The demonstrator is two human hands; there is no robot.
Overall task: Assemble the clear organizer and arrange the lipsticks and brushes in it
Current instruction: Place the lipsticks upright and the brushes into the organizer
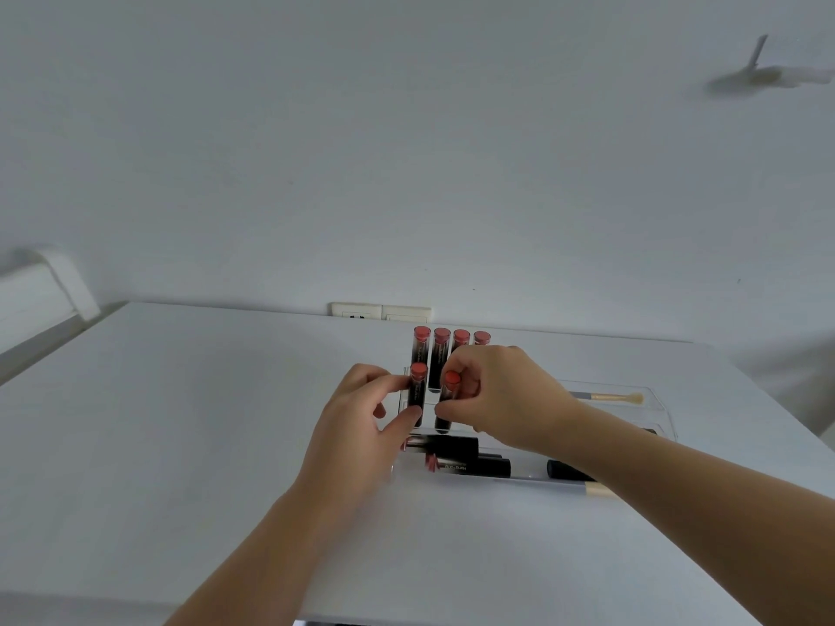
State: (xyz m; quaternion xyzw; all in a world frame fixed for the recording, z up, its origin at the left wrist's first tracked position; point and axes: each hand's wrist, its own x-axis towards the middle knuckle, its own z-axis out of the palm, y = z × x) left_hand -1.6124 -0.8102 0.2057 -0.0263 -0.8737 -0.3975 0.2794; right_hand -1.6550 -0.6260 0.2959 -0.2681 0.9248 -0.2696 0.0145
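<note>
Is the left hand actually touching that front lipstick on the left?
Touching. The head view shows the left hand with its fingers and thumb pinching the upright front lipstick.

White table (pixel 203 399), white wall (pixel 406 151), outlets (pixel 382 311)

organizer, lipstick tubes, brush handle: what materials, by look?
Organizer: clear rigid plastic, likely acrylic; the table shows through it and only its edges catch light.
Lipstick tubes: glossy black plastic by their sheen, with flat matte coral-red ends.
Brush handle: pale beige, perhaps wood or bamboo; too blurred to be sure.
Table: smooth matte white, probably laminate.
</note>
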